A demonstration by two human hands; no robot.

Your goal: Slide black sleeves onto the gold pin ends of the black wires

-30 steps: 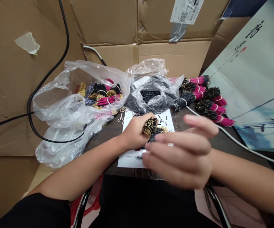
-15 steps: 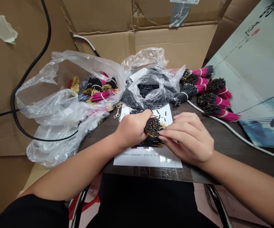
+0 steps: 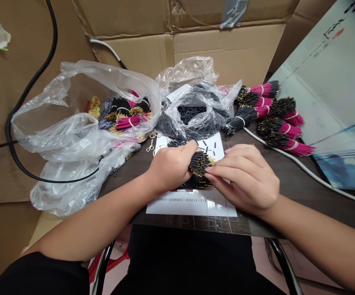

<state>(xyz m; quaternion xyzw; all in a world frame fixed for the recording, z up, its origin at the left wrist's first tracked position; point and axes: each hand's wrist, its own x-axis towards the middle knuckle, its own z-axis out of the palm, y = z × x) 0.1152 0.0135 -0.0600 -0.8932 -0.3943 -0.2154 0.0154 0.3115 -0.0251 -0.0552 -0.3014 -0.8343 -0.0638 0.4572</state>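
**Desk:** What do the fingers show?

**Caption:** The left hand is closed in a fist around a bundle of black wires, with the gold tips fanned out toward the right. The fingertips of the right hand are drawn narrow and touch those tips. It cannot be told whether a single strand is nipped between them.

**Desk:** Why that grip?

**Caption:** By the look of it, the fist gathers the strands and turns their ends to face the other hand. The bundle sits at the middle of the table, just above a white sheet. More strands lie flat on the sheet beneath it, and loose black pieces are scattered just beyond.

**Desk:** And around the hands?

**Caption:** Behind the sheet is a clear bag of black pieces with its mouth open toward the person. To the left, a large plastic bag holds tied bundles. To the right rear, pink-and-black bundles are stacked side by side.

**Desk:** Any room to move?

**Caption:** The dark table lies bare to the right of the right hand, up to a white cable. The left side is crowded, with bags spilling over the edge. The near edge runs just below the sheet, and both forearms cross it. Cardboard boxes wall off the back.
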